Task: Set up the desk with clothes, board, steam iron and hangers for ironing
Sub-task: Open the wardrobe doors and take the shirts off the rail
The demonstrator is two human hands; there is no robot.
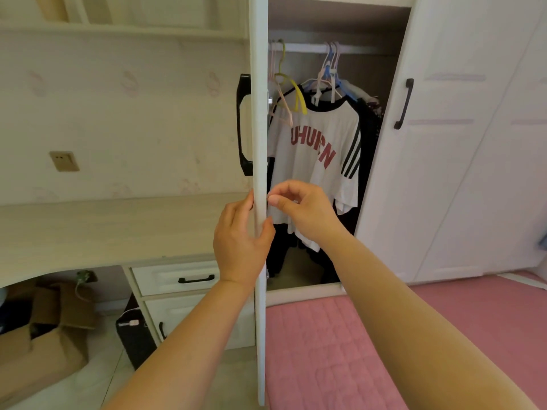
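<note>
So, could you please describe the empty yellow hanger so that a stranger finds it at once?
Look into the open wardrobe, at the white rail across its top. At the rail's left end, just behind the door edge, hangs the yellow hanger. It is the only yellow one, it carries no garment, and a pale pink hanger hangs beside it.

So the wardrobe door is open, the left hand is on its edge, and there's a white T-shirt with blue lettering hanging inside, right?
Nearly. The head view shows the lettering on the white T-shirt is red, not blue. The rest holds: the wardrobe door is open and the left hand is on its edge.
</note>
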